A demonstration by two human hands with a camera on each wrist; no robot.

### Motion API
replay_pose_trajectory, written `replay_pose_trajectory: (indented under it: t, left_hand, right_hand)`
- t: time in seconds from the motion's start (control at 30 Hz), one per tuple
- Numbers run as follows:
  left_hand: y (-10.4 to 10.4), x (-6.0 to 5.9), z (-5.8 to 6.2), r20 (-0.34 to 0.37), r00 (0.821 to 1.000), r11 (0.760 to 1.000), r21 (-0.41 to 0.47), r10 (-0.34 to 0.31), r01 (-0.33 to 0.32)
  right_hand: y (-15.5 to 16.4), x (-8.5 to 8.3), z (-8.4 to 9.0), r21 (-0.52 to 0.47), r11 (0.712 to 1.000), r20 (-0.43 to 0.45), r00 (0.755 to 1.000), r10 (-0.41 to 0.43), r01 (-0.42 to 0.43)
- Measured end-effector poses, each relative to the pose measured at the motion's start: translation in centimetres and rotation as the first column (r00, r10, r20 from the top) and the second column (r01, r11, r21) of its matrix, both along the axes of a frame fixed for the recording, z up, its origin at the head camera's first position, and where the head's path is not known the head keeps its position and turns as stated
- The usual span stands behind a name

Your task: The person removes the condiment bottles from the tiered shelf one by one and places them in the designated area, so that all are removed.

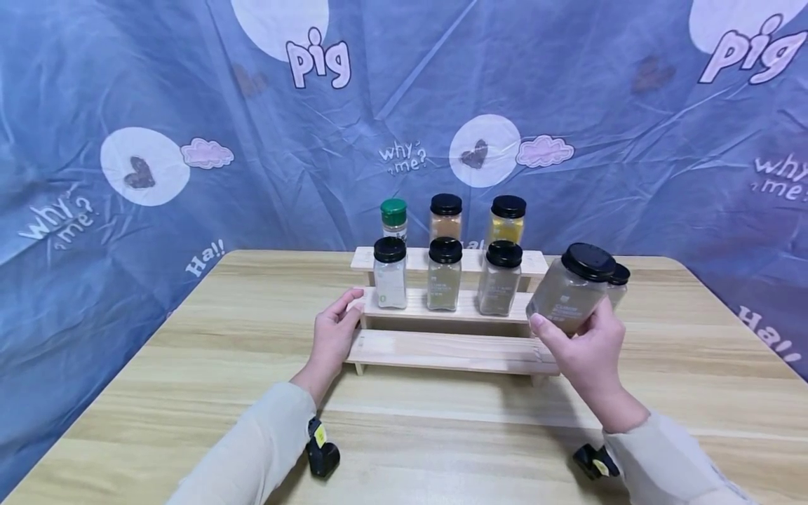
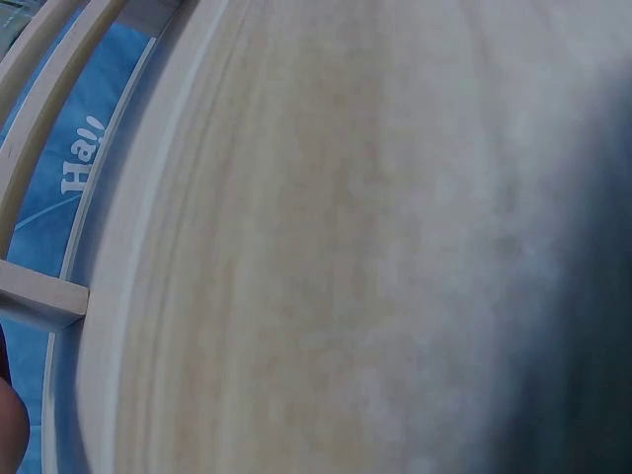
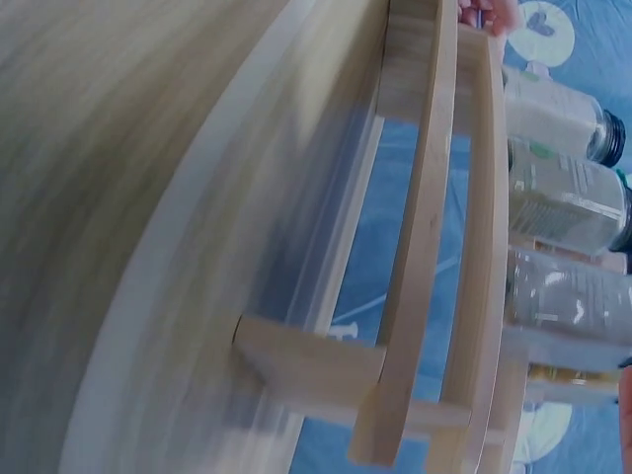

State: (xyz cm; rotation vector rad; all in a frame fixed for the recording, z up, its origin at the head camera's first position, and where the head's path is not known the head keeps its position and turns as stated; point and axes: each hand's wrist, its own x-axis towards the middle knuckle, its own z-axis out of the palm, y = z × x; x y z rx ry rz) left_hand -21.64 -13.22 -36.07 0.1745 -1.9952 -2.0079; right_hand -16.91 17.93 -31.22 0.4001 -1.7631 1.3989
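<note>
Holding tilted spice jar (image 1: pixel 571 289) in right hand (image 1: pixel 590 354) grip curled round its smooth, hard, likely light body, left hand (image 1: pixel 333 335) fingers straight against wooden rack (image 1: pixel 442 351).

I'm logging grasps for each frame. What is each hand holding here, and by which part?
The right hand grips a clear square spice jar with a black lid around its lower body. The left hand rests on the left end of the stepped wooden rack.
</note>
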Motion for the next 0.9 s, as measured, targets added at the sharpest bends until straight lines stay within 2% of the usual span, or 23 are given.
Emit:
replay_pose_trajectory:
  t: [0.23,0.43,0.6,0.73,0.9]
  left_hand:
    - [0.0,0.0,-0.1,-0.005,1.0,1.0,-0.008,-0.001,0.001]
    - [0.0,-0.1,-0.2,-0.009,1.0,1.0,0.001,-0.003,0.003]
    - [0.0,-0.1,-0.5,-0.028,0.999,0.999,0.04,-0.019,0.02]
    - [0.0,-0.2,-0.6,-0.031,0.999,0.999,0.037,-0.018,0.019]
    - [0.0,-0.2,-0.5,-0.028,0.999,0.999,0.027,-0.017,0.017]
  right_hand:
    - [1.5,0.3,0.1,0.028,0.997,0.073,0.994,-0.076,0.074]
    - [2.8,0.4,0.3,0.063,0.986,0.142,0.976,-0.162,0.155]
    - [3.9,0.5,0.5,0.078,0.972,0.207,0.95,-0.233,0.221]
    - [4.7,0.4,0.6,0.092,0.963,0.255,0.929,-0.268,0.253]
    - [5.9,0.3,0.8,0.142,0.946,0.334,0.885,-0.323,0.292]
